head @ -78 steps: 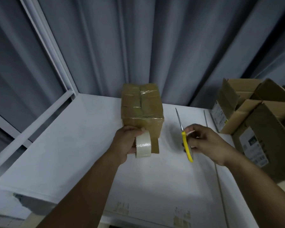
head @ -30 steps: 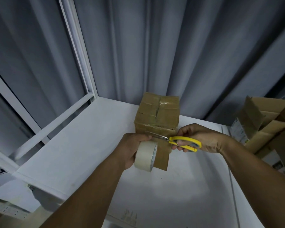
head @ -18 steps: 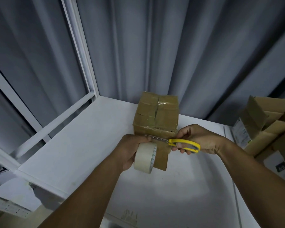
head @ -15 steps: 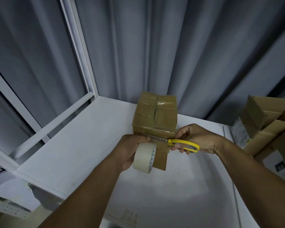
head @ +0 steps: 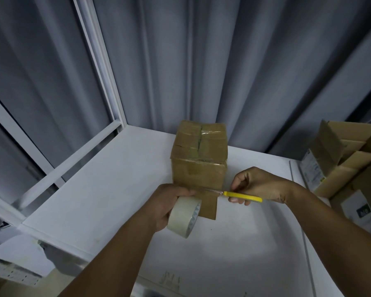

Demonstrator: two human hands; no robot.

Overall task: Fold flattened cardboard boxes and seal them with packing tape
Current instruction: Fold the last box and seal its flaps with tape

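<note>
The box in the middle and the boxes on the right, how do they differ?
The middle box is closed, its top flaps taped down; the boxes on the right have flaps standing open. The middle box stands alone; the boxes on the right crowd together. Those show white labels; the middle box shows none. All are brown cardboard.

Two bare forearms and hands
The left hand (head: 169, 202) and right hand (head: 259, 185) are bare, forearms uncovered from wrist past the near edge of the table (head: 116, 189).
</note>
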